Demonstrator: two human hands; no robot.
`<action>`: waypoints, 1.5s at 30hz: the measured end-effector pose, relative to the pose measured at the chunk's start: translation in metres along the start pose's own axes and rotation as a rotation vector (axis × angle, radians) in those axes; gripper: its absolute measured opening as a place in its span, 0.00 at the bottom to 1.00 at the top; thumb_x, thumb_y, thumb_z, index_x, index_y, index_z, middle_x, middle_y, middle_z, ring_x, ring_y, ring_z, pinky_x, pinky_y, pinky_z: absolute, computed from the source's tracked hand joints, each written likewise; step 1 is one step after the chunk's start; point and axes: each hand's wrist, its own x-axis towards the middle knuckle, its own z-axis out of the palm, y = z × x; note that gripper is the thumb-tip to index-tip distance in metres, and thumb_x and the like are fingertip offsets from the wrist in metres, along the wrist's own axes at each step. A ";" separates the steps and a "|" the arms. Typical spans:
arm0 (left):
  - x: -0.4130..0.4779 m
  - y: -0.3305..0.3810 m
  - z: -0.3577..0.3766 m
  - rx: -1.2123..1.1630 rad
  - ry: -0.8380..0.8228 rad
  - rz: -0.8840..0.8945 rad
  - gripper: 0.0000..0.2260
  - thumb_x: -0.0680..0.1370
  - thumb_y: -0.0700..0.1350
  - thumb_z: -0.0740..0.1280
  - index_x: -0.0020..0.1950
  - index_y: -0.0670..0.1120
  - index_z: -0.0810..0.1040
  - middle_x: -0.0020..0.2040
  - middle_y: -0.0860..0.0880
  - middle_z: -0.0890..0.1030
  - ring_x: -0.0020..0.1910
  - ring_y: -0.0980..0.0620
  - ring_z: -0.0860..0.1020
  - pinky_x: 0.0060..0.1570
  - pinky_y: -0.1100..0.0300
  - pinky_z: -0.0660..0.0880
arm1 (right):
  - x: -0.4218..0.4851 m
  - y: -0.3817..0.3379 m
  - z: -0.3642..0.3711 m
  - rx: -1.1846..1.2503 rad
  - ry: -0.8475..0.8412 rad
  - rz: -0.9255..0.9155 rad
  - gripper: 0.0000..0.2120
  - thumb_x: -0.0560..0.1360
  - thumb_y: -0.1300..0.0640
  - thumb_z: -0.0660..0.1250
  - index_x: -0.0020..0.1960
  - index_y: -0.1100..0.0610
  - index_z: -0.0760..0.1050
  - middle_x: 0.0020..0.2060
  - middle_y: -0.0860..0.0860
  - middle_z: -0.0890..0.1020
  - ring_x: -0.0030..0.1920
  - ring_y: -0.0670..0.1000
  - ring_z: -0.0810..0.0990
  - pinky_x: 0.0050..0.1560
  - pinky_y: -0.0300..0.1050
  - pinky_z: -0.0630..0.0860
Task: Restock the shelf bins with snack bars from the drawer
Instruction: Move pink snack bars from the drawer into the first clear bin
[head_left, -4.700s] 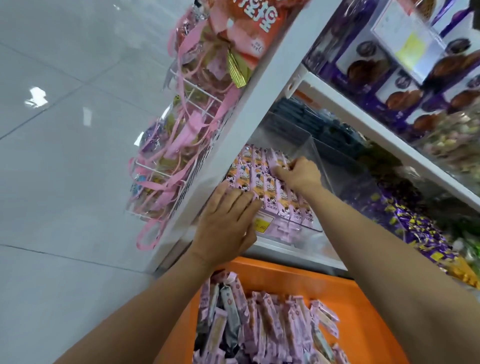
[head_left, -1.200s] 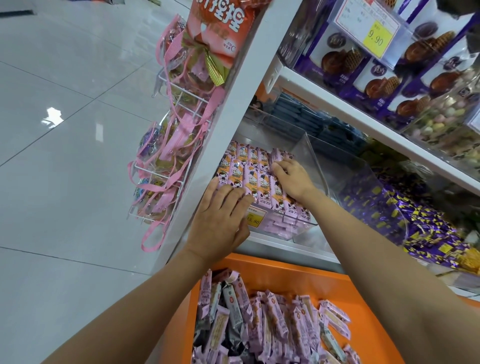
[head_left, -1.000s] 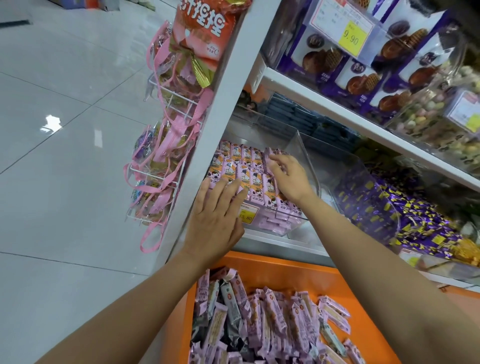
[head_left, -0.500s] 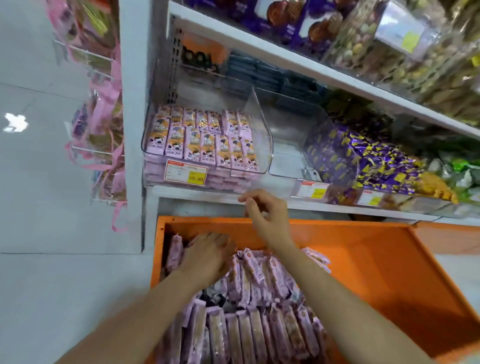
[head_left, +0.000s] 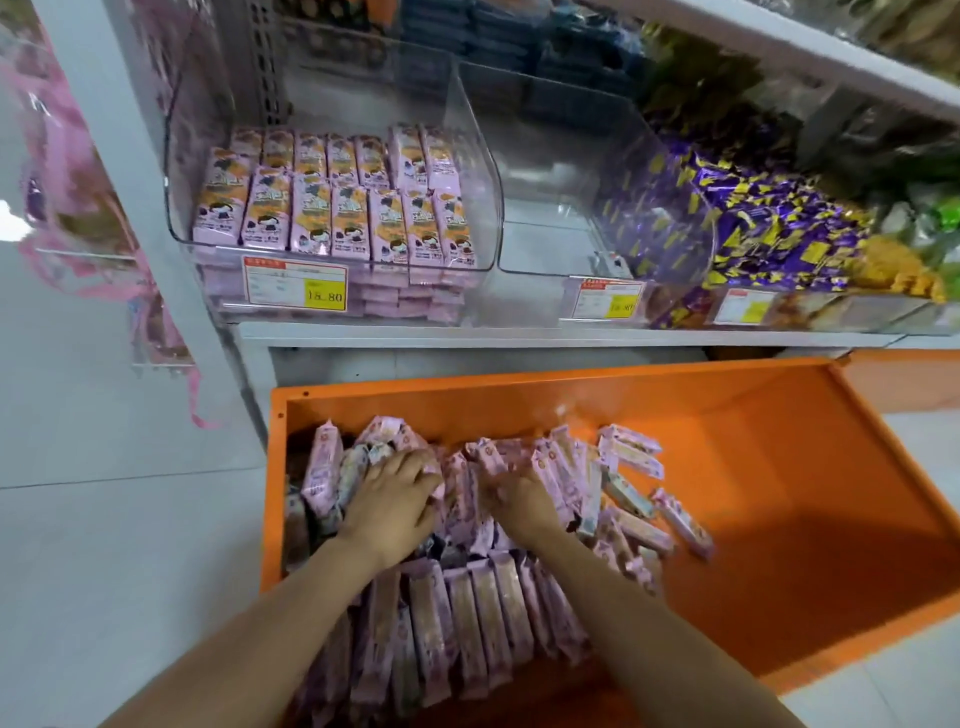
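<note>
The orange drawer (head_left: 779, 467) is pulled out below the shelf, and a heap of pink-wrapped snack bars (head_left: 467, 613) fills its left half. Both my hands are down in that heap. My left hand (head_left: 395, 504) lies palm down at the back left, its fingers bent over a few bars. My right hand (head_left: 519, 501) sits just beside it, blurred, with its fingertips buried between bars. Above, the clear left shelf bin (head_left: 488, 208) holds neat rows of the same pink bars (head_left: 332, 208) behind a price tag (head_left: 296, 283).
A clear bin (head_left: 550, 244) with nothing in it stands right of the pink one, then a bin of purple-and-yellow sweets (head_left: 753, 228). A white shelf post (head_left: 130, 171) with a rack of pink-ribboned bags (head_left: 57, 171) is at left. The drawer's right half shows bare orange floor.
Both hands left the shelf bin and came down into the drawer. In the last half second my right hand dropped from the drawer's back edge into the heap of bars.
</note>
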 end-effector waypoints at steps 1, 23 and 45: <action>0.001 0.000 -0.001 -0.033 0.026 -0.004 0.14 0.72 0.48 0.69 0.58 0.49 0.81 0.65 0.47 0.76 0.64 0.42 0.74 0.61 0.49 0.72 | -0.005 -0.004 -0.007 0.054 0.049 0.004 0.12 0.79 0.54 0.61 0.59 0.53 0.79 0.53 0.56 0.80 0.52 0.60 0.79 0.43 0.44 0.72; 0.043 0.002 -0.002 -1.020 0.151 -0.626 0.10 0.78 0.50 0.69 0.51 0.44 0.81 0.43 0.49 0.82 0.41 0.48 0.80 0.40 0.58 0.72 | -0.008 -0.043 -0.032 0.930 -0.031 -0.116 0.11 0.77 0.69 0.63 0.57 0.61 0.77 0.51 0.54 0.82 0.54 0.52 0.81 0.57 0.49 0.79; 0.023 -0.015 -0.016 -0.975 0.083 -0.614 0.09 0.76 0.49 0.70 0.53 0.47 0.76 0.44 0.51 0.78 0.45 0.49 0.77 0.47 0.59 0.70 | -0.019 -0.064 0.003 0.629 0.037 0.329 0.18 0.73 0.66 0.72 0.58 0.57 0.68 0.51 0.58 0.79 0.48 0.57 0.81 0.48 0.51 0.82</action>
